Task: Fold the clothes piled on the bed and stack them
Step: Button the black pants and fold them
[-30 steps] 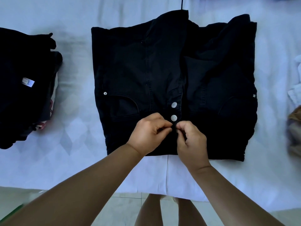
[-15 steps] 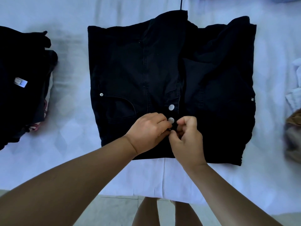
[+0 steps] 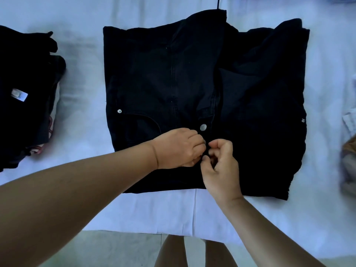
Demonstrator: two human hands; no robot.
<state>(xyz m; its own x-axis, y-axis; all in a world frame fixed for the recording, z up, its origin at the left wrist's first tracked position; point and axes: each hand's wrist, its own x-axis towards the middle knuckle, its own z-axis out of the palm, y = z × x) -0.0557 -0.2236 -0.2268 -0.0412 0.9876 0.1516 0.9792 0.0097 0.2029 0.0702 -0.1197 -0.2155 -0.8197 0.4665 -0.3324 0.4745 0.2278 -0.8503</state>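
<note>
Both hands, left (image 3: 180, 149) and right (image 3: 219, 162), pinched the black denim garment (image 3: 163, 78) at centre frame. One silver button (image 3: 203, 127) showed where two had; the lower was apparently fastened or hidden. Folding had not begun.

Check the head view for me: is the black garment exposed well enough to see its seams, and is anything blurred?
Head view: the black garment is underexposed, only faint seams and the metal button read; both hands sharp; clothes at the right edge blurred.
</note>
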